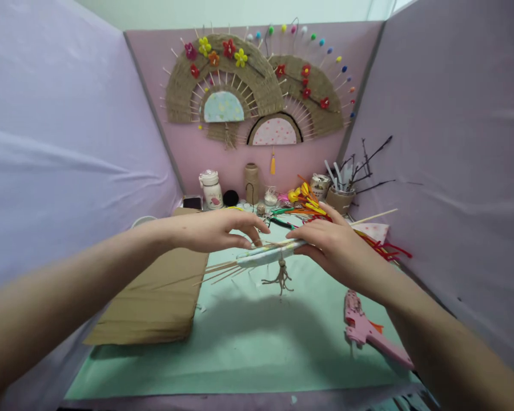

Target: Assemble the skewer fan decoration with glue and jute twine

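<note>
Green tabletop point(257, 365) below. Right hand point(332, 237) pinches cloth-covered, tasselled fan point(257, 260); left hand point(212, 229), half curled, at its edge, grip unclear.

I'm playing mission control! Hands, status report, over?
Right hand pinching pale-blue cloth piece with sticks; left hand close over it, contact unclear. Twine tassel dangling below. Pink glue gun beside right forearm, not blocking.

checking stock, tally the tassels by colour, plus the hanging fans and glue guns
Brown tassels: 2
Yellow tassel: 1
Hanging fans: 2
Glue gun: 1
Total: 6
</note>
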{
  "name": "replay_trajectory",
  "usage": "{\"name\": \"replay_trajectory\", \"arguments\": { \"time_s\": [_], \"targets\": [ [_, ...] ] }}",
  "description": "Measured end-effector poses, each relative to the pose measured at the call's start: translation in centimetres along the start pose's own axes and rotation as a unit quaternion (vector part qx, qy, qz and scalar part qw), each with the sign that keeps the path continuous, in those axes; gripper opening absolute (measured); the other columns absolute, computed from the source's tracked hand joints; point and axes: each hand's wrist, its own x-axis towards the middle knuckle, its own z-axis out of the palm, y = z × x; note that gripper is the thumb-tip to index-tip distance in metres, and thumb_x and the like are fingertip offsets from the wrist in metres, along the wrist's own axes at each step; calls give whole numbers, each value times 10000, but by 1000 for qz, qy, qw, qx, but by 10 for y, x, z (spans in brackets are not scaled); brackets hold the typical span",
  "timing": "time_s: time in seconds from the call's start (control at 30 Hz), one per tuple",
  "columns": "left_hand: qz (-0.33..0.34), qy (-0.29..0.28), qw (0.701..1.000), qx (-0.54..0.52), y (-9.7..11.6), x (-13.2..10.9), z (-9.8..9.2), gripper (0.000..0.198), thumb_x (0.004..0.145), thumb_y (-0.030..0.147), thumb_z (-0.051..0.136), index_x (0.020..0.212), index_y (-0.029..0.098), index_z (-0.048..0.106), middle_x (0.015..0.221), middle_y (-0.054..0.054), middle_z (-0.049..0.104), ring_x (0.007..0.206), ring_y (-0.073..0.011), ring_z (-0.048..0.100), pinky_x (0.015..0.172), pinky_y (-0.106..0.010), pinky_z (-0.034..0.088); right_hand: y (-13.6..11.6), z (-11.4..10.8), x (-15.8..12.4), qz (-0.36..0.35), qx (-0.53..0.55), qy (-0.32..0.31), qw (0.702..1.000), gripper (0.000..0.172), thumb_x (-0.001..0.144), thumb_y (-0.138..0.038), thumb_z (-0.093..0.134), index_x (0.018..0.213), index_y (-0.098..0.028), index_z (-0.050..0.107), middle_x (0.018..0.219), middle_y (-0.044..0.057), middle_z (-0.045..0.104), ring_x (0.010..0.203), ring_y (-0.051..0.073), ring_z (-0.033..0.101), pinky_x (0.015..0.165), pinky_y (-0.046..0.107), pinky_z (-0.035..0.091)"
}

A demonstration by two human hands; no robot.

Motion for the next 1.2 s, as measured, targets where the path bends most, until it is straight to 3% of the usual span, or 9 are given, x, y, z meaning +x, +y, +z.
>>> {"name": "replay_trajectory", "arguments": {
  "time_s": [0.23, 0.4, 0.53, 0.63, 0.73, 0.83, 1.0, 1.2],
  "targets": [
    [-32, -60, 995, 66, -1, 2, -15, 302, 825, 271, 622, 1122, 220, 649, 893, -19, 697, 831, -167, 639, 739, -259, 471, 9, -9, 18, 2, 34, -42, 999, 191, 892, -105, 570, 878, -241, 703, 889, -27, 763, 899, 180, 699, 1185, 516, 183],
    [5, -26, 999, 29, 3, -7, -14, 200, 880, 248, 546, 1075, 204, 534, 823, -8, 635, 753, -148, 620, 675, -263, 481, 10, -10, 16, -6, 35, -36, 999, 161, 907, -146, 581, 878, -248, 703, 855, -31, 759, 877, 177, 706, 1183, 523, 195],
    [42, 19, 996, 79, 6, -12, -15, 68, 882, 194, 505, 907, 187, 568, 798, -19, 627, 713, -137, 619, 658, -262, 487, 10, -11, 15, -7, 46, -28, 999, 155, 893, -139, 605, 892, -257, 706, 859, -41, 763, 876, 169, 709, 1183, 515, 206],
    [86, 45, 982, 164, 10, -14, -14, 175, 865, 120, 477, 837, 183, 638, 864, -49, 673, 801, -150, 632, 747, -278, 485, 10, -12, 15, 3, 58, -38, 998, 151, 879, -133, 630, 908, -258, 709, 884, -43, 766, 902, 169, 705, 1183, 516, 206],
    [107, 37, 972, 206, 18, -18, -9, 245, 859, 120, 491, 923, 211, 709, 987, -60, 710, 911, -173, 652, 847, -298, 477, 12, -12, 14, 9, 71, -47, 996, 149, 879, -135, 634, 915, -257, 711, 900, -45, 765, 908, 170, 701, 1181, 514, 205],
    [78, 35, 968, 237, 29, -22, 0, 225, 862, 223, 551, 1008, 228, 721, 1018, -62, 718, 925, -195, 662, 855, -309, 482, 15, -11, 13, 4, 80, -40, 996, 154, 894, -144, 611, 915, -261, 708, 892, -44, 764, 884, 171, 699, 1176, 517, 211],
    [13, 43, 953, 299, 39, -25, 12, 282, 797, 462, 675, 931, 215, 701, 952, -52, 703, 860, -215, 646, 757, -312, 468, 14, -14, 12, 1, 88, -38, 995, 154, 906, -149, 597, 925, -257, 705, 883, -43, 758, 876, 171, 698, 1171, 524, 216],
    [-45, 38, 950, 307, 38, -23, 20, 204, 794, 411, 686, 819, 208, 694, 850, -37, 688, 793, -210, 623, 673, -293, 410, 13, -12, 6, 13, 96, -37, 995, 139, 893, -140, 622, 912, -251, 704, 888, -44, 757, 885, 168, 692, 1180, 515, 195]
  ]
}}
